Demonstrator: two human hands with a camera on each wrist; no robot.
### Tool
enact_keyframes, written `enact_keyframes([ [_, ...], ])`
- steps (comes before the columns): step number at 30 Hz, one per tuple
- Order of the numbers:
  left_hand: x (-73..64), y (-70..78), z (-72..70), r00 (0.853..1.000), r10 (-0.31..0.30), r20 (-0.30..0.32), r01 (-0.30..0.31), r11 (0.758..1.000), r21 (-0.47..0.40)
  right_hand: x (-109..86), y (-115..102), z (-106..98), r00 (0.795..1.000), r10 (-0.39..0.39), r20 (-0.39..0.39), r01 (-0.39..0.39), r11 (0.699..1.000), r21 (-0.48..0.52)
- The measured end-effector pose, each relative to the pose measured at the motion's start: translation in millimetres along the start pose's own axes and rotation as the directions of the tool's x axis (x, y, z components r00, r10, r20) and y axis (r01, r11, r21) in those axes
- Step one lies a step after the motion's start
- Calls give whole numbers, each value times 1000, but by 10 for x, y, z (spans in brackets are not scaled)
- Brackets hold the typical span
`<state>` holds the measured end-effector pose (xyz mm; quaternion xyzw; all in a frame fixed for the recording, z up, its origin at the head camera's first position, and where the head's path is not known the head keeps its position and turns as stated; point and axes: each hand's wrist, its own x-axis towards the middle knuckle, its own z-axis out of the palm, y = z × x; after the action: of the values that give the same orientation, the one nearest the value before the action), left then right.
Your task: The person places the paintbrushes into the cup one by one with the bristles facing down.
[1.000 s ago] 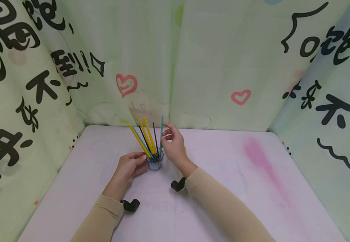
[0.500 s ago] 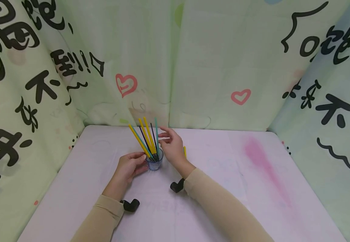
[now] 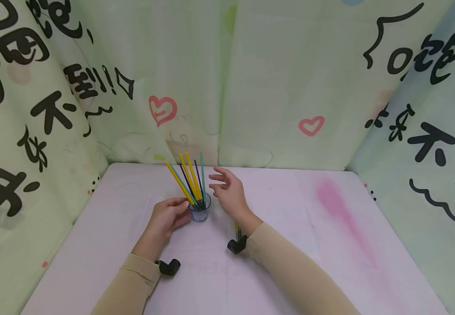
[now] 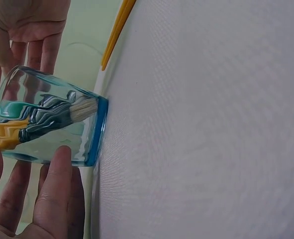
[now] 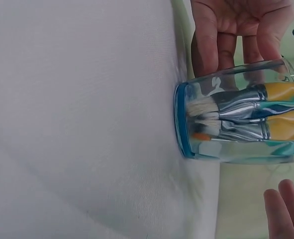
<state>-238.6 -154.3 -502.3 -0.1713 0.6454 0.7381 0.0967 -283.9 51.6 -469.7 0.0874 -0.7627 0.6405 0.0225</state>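
Observation:
A clear glass cup with a blue base stands upright on the table. Several paintbrushes lean in it, bristles down, their yellow, teal and dark handles fanning out above the rim. My left hand holds the cup from the left side, thumb near the rim and fingers along the wall, as the right wrist view shows of the cup. To the right of the cup, my right hand hovers apart from it with loosely bent fingers and nothing in them.
More yellow-handled brushes lie on the white table, partly hidden under my right wrist; their handle ends show in the left wrist view. A printed curtain encloses the table's back and sides.
The teal brush at the right tilted left against the others and left my right hand's fingers. That hand then drew away to the right; the left hand stayed on the cup.

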Motion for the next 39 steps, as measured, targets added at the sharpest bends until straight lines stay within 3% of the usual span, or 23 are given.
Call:
enact_keyframes([
  [27,-35,15,15,1000,-3,-2,3,1000,-10,-179,73,-434,996,88,0,-88,996,27],
  [39,-44,22,6,1000,-3,3,3,1000,-12,-222,119,-556,980,199,-17,-199,980,2],
])
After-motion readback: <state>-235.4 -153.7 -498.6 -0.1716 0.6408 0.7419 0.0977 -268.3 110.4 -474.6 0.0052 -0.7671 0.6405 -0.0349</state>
